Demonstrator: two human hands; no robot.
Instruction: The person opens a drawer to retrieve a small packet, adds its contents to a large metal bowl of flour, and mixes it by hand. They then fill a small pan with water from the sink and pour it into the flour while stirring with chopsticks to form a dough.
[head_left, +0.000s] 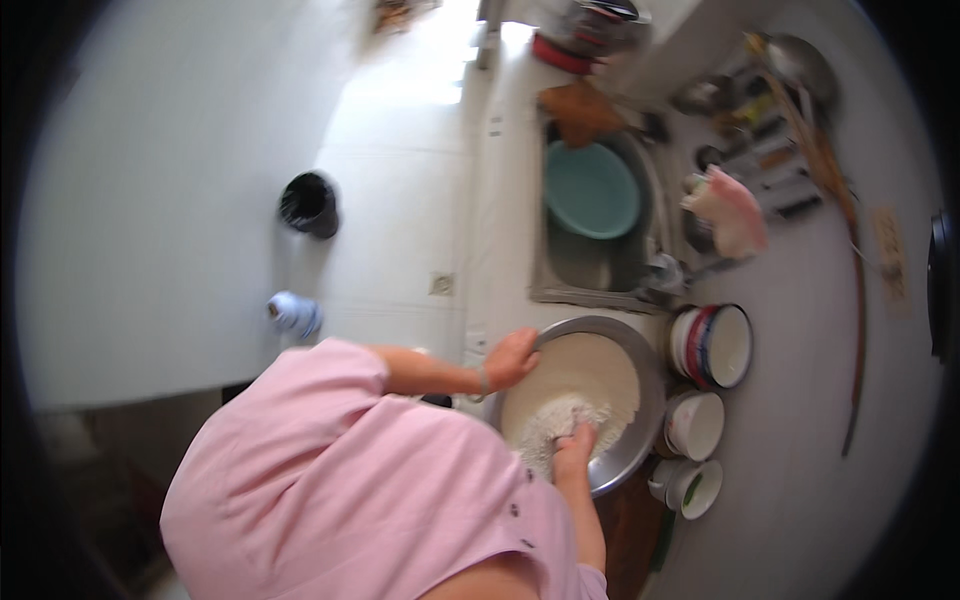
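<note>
A large metal basin (651, 420) stands on the counter before me, with pale flour (592, 364) spread inside it. My left hand (512, 360) grips the basin's rim on the side near the sink. Down in the basin, my right hand (576, 442) touches a rough, crumbly patch of flour (544, 431); its fingertips are partly buried in the flour, so whether they close on any is hidden.
A metal sink (585, 270) holding a turquoise basin (592, 187) adjoins the flour basin. Stacked enamel bowls (727, 345) and white bowls (697, 425) line the wall side. A brown cloth (581, 112) hangs at the sink's far end. A black bin (309, 205) stands on the floor.
</note>
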